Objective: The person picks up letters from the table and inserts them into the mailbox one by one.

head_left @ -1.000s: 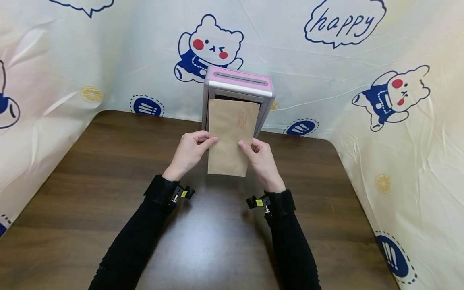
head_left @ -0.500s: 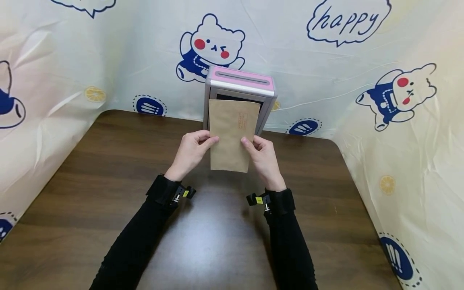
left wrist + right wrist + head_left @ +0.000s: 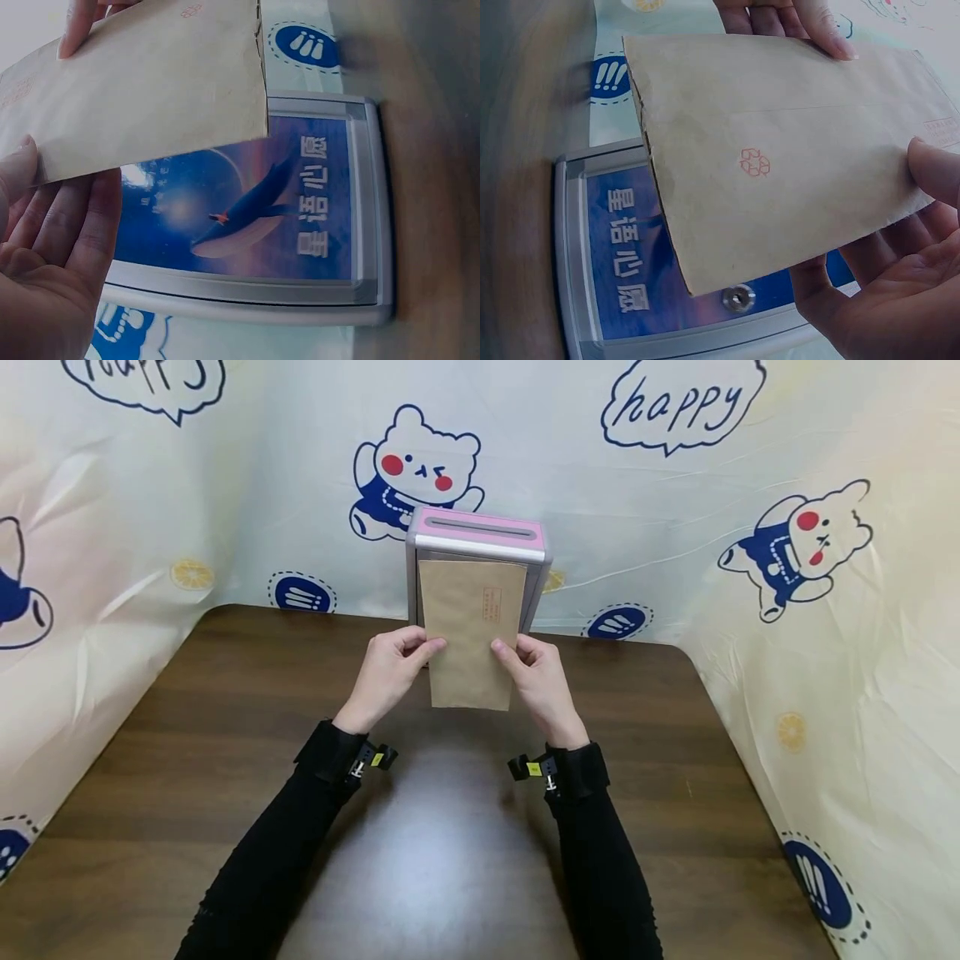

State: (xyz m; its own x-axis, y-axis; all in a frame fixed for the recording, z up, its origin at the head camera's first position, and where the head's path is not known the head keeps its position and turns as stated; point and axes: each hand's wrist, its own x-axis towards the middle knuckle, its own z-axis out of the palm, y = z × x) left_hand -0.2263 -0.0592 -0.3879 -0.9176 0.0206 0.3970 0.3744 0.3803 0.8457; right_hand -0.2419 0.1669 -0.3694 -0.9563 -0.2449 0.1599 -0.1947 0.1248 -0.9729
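A brown paper envelope (image 3: 471, 672) with small red print is held up between both hands, in front of a silver-framed box. My left hand (image 3: 385, 675) pinches its left edge, thumb on the near face and fingers behind. On the opposite edge, my right hand (image 3: 546, 687) grips it the same way. The box (image 3: 528, 556) stands upright with a pink top and a long slot (image 3: 480, 528) in it. Much of its front is hidden by the envelope in the head view. The wrist views show a blue whale picture (image 3: 247, 202) and a round keyhole lock (image 3: 739, 298) on that front.
A dark wooden table (image 3: 660, 827) lies under the arms. Behind it and at both sides hangs a pale cloth (image 3: 315, 468) with printed bears and lettering. The box stands at the table's back edge, close to the cloth.
Both hands have lifted the envelope slightly relative to the box, so its upper edge now sits nearer the box's top. The head view has also shifted a little.
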